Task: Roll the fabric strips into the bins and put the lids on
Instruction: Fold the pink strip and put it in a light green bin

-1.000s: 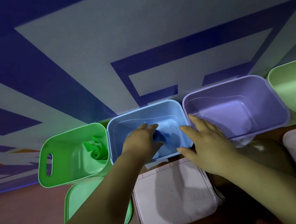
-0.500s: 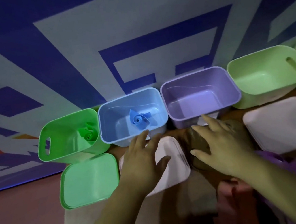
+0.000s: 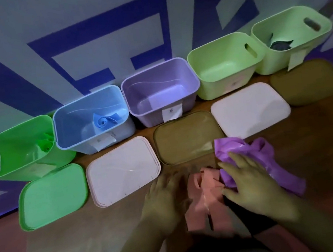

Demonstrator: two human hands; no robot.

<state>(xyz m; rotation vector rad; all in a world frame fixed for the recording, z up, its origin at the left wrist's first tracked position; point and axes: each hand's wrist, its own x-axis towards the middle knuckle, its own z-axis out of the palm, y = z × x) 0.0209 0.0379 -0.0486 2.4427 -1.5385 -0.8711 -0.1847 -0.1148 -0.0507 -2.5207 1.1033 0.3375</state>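
Pressing the purple fabric strip (image 3: 229,148) with spread, unclenched right hand (image 3: 254,186), likely gathering it for the empty purple bin (image 3: 148,111); with released left hand (image 3: 163,199) flat beside pink strip (image 3: 203,206).

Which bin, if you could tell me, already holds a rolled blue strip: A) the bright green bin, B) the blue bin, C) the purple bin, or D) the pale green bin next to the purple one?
B: a rolled blue strip lies on the floor of the blue bin.
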